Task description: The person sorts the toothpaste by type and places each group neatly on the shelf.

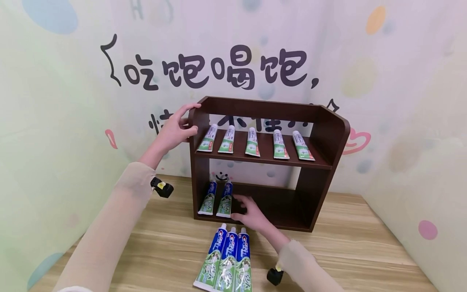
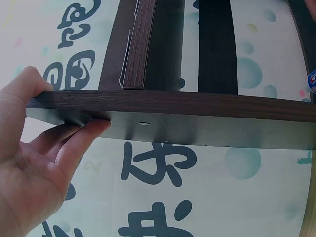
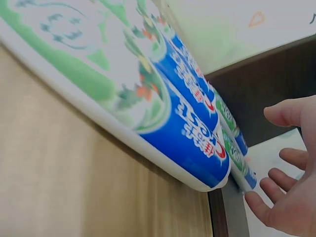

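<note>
My left hand (image 1: 174, 129) holds the left side panel of a dark brown two-tier shelf (image 1: 264, 160). In the left wrist view, thumb and fingers of the left hand (image 2: 42, 143) lie on different faces of the panel (image 2: 197, 131). My right hand (image 1: 251, 213) is at the lower tier, its fingers loosely spread beside a blue-and-green toothpaste tube (image 1: 225, 199). Another such tube (image 1: 208, 198) lies to its left. The right wrist view shows the right hand (image 3: 291, 182) holding nothing. On the table, three more toothpaste tubes (image 1: 228, 259) lie side by side in front of the shelf.
Several smaller white-and-green tubes (image 1: 252, 142) lie in a spaced row on the upper tier. The shelf stands on a wood-grain table (image 1: 168, 243). Behind it hangs a pale backdrop (image 1: 226, 24) with black lettering and coloured spots, which continues along both sides.
</note>
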Tool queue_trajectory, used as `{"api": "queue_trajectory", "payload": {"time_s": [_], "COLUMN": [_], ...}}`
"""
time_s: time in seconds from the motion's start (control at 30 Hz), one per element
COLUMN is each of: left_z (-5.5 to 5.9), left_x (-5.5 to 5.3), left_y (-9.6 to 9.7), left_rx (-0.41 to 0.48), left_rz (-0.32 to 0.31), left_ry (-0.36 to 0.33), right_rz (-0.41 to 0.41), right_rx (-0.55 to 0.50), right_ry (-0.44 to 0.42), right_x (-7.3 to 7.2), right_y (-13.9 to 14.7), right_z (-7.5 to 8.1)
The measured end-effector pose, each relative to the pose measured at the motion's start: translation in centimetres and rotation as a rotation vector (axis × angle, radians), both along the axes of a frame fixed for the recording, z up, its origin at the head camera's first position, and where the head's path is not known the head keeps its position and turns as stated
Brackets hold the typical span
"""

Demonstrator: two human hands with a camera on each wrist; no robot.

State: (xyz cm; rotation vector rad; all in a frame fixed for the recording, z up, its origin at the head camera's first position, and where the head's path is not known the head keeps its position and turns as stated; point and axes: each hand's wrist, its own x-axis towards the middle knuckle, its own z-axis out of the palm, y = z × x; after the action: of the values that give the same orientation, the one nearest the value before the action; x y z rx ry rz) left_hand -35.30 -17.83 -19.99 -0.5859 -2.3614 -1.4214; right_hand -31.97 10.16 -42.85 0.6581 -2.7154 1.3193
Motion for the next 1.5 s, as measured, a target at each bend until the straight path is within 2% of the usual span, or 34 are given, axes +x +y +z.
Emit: {"api": "queue_trajectory", "payload": {"time_s": [0.5, 0.77, 1.17, 1.4, 1.5], "left_z": [0.1, 0.1, 0.0, 0.0, -0.1], "left_x": [-0.1, 0.0, 0.1, 0.1, 0.1], "left_y": [-0.1, 0.0, 0.0, 0.0, 0.0], "left_rx": [-0.007, -0.011, -0.014, -0.019, -0.017], "left_rz": [0.003, 0.006, 0.007, 0.010, 0.008], "left_ry": [0.002, -0.008, -0.007, 0.003, 0.004], "right_rz": [-0.065, -0.062, 0.040, 0.023, 0.033], "right_rx": [-0.026, 0.013, 0.107, 0.218, 0.240], "right_ry": [-0.074, -0.121, -0.139, -0.050, -0.043], "right_x": [4.4, 6.2, 7.6, 8.0, 8.2], "right_y": [1.4, 2.0, 2.3, 2.3, 2.4], "right_z": [-0.1, -0.4, -1.0, -1.9, -1.9]}}
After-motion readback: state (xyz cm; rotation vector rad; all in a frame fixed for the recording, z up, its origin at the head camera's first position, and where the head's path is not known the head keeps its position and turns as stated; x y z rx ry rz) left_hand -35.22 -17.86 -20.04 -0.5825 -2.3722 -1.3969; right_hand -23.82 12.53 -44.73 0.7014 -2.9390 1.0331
